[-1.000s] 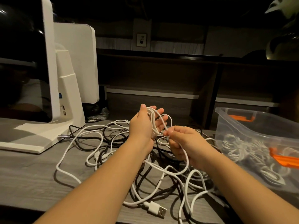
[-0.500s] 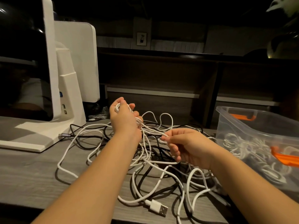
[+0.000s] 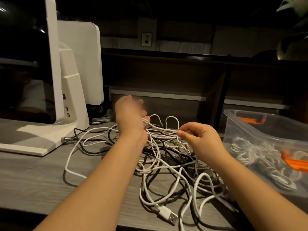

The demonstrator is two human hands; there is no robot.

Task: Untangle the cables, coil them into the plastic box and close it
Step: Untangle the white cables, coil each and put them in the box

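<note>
Left hand (image 3: 129,116) fingers wrapped in white cable (image 3: 160,129) loops; right hand (image 3: 202,139) fingers pinch same cable.

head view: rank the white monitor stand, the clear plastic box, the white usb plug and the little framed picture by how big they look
1. white monitor stand
2. clear plastic box, cut off at the right edge, so this is unsure
3. framed picture and white USB plug look alike; the plug lies far nearer the camera

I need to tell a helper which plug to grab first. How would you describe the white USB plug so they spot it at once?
Start at the clear plastic box on the right, then look left to the cable tangle on the grey desk. The white USB plug lies at the tangle's near edge, the only cable end with a bare metal tip pointing toward the viewer.
</note>
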